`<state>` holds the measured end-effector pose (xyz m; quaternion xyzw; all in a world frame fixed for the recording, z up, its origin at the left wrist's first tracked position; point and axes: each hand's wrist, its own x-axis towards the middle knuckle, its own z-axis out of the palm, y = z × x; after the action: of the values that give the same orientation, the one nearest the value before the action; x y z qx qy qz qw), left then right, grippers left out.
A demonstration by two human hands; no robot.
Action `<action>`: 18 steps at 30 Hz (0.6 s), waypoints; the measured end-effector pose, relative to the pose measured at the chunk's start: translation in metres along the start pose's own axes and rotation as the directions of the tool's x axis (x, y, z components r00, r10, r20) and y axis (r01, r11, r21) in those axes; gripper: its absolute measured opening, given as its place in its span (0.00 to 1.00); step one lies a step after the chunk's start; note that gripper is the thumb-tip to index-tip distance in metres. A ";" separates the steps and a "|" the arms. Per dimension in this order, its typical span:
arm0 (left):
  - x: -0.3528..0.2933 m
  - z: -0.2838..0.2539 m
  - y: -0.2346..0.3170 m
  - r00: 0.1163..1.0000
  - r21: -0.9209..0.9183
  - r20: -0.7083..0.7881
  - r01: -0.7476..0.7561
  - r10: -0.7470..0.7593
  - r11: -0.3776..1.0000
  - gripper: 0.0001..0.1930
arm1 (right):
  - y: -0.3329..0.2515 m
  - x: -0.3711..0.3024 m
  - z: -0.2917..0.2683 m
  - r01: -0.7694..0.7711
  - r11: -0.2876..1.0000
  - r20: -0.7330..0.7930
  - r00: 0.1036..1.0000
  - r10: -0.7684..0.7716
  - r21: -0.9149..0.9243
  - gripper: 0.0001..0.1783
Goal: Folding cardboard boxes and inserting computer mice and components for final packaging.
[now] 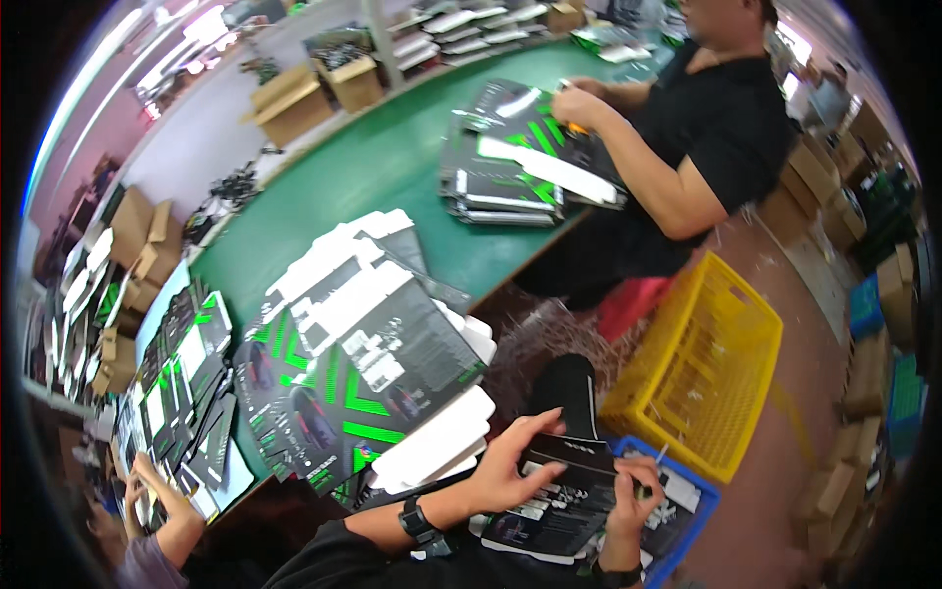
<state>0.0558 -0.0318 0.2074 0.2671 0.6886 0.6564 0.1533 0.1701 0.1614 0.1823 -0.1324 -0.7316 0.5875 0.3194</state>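
Observation:
A black printed flat carton lies over my lap, with pale print and a white edge below. My left hand, a dark watch at its wrist, is at the carton's left edge; its fingers are stretched and its thumb is spread over the printed face. At the opposite edge, my right hand is closed in a pinch on the carton. To the left, a fanned stack of unfolded cartons in black, green and white covers the near end of the green table.
Right of my lap stands a blue crate with white and dark scraps. Beyond it is a yellow plastic basket. A person in black handles another carton stack across the table. At left, another person's hands are by dark cartons.

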 end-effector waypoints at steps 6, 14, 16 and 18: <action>-0.032 -0.033 0.008 0.877 -0.252 0.329 0.438 -0.349 0.863 0.55 | -0.011 0.009 0.007 0.092 0.995 -0.009 0.996 -0.092 0.047 0.07; 0.044 -0.221 0.061 0.878 -0.208 -0.317 0.304 -0.358 0.930 0.37 | -0.047 0.053 0.019 -0.201 0.721 -0.030 0.955 0.293 0.663 0.08; 0.075 -0.307 0.063 0.834 -0.113 -0.482 0.247 -0.270 0.962 0.36 | -0.049 0.057 0.034 -0.234 0.807 0.035 0.966 0.257 0.541 0.07; 0.080 -0.357 0.065 0.581 -0.034 -0.792 0.267 -0.189 0.963 0.36 | -0.052 0.051 0.042 -0.249 0.881 0.088 0.968 0.234 0.401 0.05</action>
<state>-0.1983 -0.2801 0.3152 -0.1328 0.7424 0.6499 -0.0939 0.1144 0.1434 0.2424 -0.1417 -0.5759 0.7651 0.2508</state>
